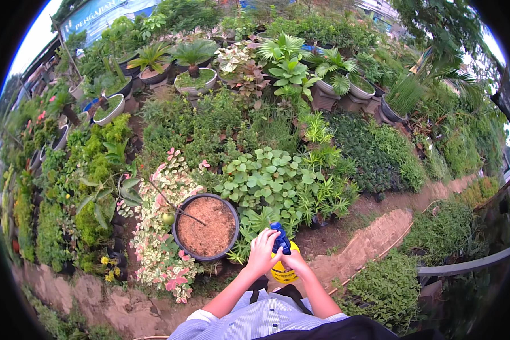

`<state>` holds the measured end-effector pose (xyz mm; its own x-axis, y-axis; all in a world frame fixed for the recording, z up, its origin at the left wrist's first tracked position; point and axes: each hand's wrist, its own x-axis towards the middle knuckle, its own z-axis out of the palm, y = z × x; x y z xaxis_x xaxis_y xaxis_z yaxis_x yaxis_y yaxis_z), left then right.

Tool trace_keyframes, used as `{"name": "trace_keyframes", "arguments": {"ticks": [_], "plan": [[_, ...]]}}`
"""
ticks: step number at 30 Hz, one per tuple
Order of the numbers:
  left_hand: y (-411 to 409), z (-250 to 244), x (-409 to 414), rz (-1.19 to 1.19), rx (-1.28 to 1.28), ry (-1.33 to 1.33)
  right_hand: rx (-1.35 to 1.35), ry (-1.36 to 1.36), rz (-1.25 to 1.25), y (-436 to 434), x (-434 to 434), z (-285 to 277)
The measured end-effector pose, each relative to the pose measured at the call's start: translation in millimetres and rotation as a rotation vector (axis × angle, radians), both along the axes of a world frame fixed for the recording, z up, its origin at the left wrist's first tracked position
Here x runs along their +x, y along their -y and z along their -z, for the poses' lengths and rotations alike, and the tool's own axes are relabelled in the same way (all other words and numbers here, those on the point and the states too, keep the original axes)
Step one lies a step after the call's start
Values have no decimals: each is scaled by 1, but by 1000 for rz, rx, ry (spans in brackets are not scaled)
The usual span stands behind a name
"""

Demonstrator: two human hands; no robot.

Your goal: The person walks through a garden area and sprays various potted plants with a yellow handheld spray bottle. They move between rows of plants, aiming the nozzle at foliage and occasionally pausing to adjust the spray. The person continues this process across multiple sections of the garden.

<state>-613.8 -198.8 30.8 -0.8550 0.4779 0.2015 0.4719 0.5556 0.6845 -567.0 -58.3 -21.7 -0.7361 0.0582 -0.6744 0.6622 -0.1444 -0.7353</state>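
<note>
In front of my body I hold a yellow pump sprayer bottle [285, 274] with a blue pump head [281, 239]. My left hand [263, 251] lies against the left side of the blue head, its fingertips bent over it. Lower down, my right hand [294, 261] is closed around the neck of the bottle, just under the head. Just to the left stands a round black plant pot [236, 212] filled with brown soil [208, 227]. A thin stem leans out of it, with a round green fruit [168, 218] by the rim.
Pink and cream variegated plants [159, 191] crowd the pot's left side; heart-leaved plants [265, 174] grow beyond it. A dirt path [382, 236] runs off to the right, with a thin hose [391, 245] along it. Potted cycads [194, 72] stand at the back.
</note>
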Motion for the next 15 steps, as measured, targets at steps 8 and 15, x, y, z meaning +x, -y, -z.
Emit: {"name": "trace_keyframes", "arguments": {"ticks": [8,15], "plan": [[29,13,-58,-244,-33,-51,59,-7,-248,30,-76,2],[56,12,-99,-362,-17,-63,113,-34,-366,61,-124,10]]}}
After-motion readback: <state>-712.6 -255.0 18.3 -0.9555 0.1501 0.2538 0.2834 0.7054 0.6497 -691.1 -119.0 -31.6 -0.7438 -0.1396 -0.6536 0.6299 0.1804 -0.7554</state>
